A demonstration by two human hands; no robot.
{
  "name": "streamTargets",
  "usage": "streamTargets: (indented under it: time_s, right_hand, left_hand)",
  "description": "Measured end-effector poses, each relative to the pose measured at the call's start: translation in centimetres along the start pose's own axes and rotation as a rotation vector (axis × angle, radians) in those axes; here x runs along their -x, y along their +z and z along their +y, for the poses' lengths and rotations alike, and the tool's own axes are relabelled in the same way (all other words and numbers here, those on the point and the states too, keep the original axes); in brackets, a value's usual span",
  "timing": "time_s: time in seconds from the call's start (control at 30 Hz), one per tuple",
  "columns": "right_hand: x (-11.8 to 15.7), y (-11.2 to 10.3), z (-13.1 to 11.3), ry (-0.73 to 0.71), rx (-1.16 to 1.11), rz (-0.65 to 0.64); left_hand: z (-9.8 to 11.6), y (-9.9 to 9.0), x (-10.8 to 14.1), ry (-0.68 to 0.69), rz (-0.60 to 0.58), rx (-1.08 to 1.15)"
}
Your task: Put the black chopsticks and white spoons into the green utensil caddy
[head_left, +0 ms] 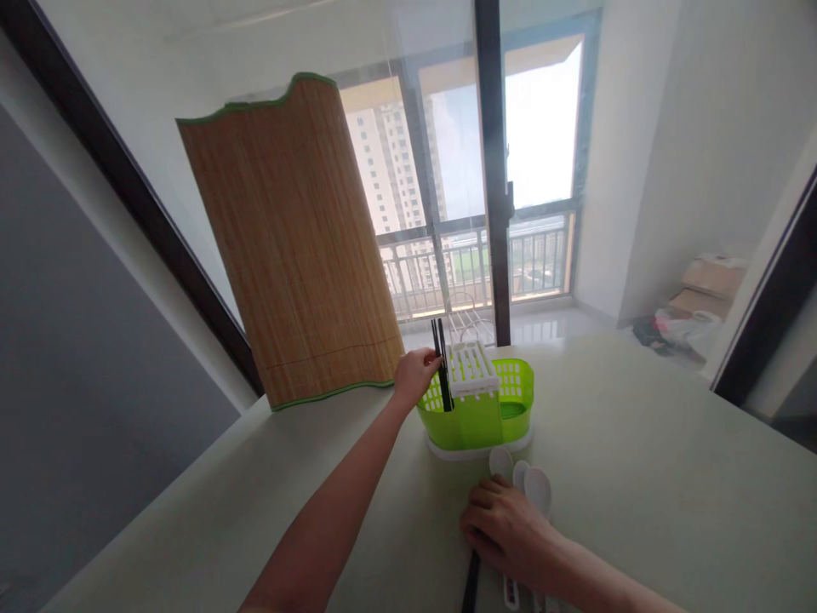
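A green cutlery holder [469,430] with perforated sides, a white slotted rack [472,366] and a white base stands on the table. My left hand [416,375] is closed on black chopsticks [444,375], which stand upright with their lower ends inside the holder's left compartment. In front of the holder, my right hand [504,524] is closed over the table, with a dark stick [471,583], apparently more chopsticks, coming out beneath its fingers. Several white spoons [537,489] lie by and partly under that hand. Their handles show below it.
A rolled bamboo mat [294,255] with green edging stands upright at the table's left rear. Behind the pale table [644,477] is a glass door with a dark frame [491,170]. Cardboard boxes [708,285] and bags lie on the floor beyond, at right.
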State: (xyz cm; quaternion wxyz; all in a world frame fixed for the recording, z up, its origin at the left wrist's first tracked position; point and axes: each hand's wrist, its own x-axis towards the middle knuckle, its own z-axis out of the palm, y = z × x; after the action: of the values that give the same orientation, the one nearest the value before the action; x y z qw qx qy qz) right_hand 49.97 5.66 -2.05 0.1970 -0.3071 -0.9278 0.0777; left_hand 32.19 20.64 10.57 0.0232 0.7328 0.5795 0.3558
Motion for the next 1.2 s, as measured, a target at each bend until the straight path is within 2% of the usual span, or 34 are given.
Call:
streamTargets:
  time_s: [0.13,0.23,0.33,0.4,0.5,0.63,0.7,0.77,0.87,0.97,1.1,1.2]
  right_hand:
    - [0.1,-0.2,-0.1,-0.016,-0.022,0.011]
    - [0.2,-0.3,-0.1,-0.036,-0.042,0.022]
    - [0.3,-0.4,0.0,-0.047,-0.054,0.033]
    - [0.3,-0.5,0.2,-0.047,-0.069,0.035]
    - [0.3,-0.7,0.2,-0.035,-0.100,0.033]
    - [0.4,-0.7,0.2,-0.020,-0.120,0.032]
    - [0.4,-0.7,0.2,-0.025,-0.122,0.029]
    - [0.4,-0.7,0.4,-0.028,-0.115,0.028]
    - [0.4,-0.7,0.8,-0.030,-0.100,0.042]
    - [0.4,-0.8,0.9,-0.046,-0.096,0.060]
    - [0.3,-1.1,0.7,-0.076,-0.097,0.084]
    - [0.2,-1.2,0.6,-0.086,-0.089,0.102]
  left_hand:
    - [0.7,-0.2,0.6,0.012,0.025,-0.124]
    - [1.1,-1.1,1.7,0.023,0.070,-0.168]
    - [1.4,-2.3,4.1,0.039,0.145,-0.198]
    - [1.5,-3.0,6.7,0.038,0.154,-0.202]
    - [1.4,-3.1,11.7,0.032,0.009,-0.169]
    - [1.6,-2.0,18.4,0.067,-0.344,-0.125]
    - [1.9,-1.4,20.8,0.057,-0.495,-0.161]
    - [2.4,-1.1,22.3,0.031,-0.594,-0.228]
    - [3.0,-1.1,22.8,-0.008,-0.651,-0.343]
    - [3.0,-1.4,22.1,-0.032,-0.650,-0.453]
    - [1.9,-1.5,20.9,-0.060,-0.596,-0.563]
    - [0.9,-1.5,20.5,-0.061,-0.608,-0.588]
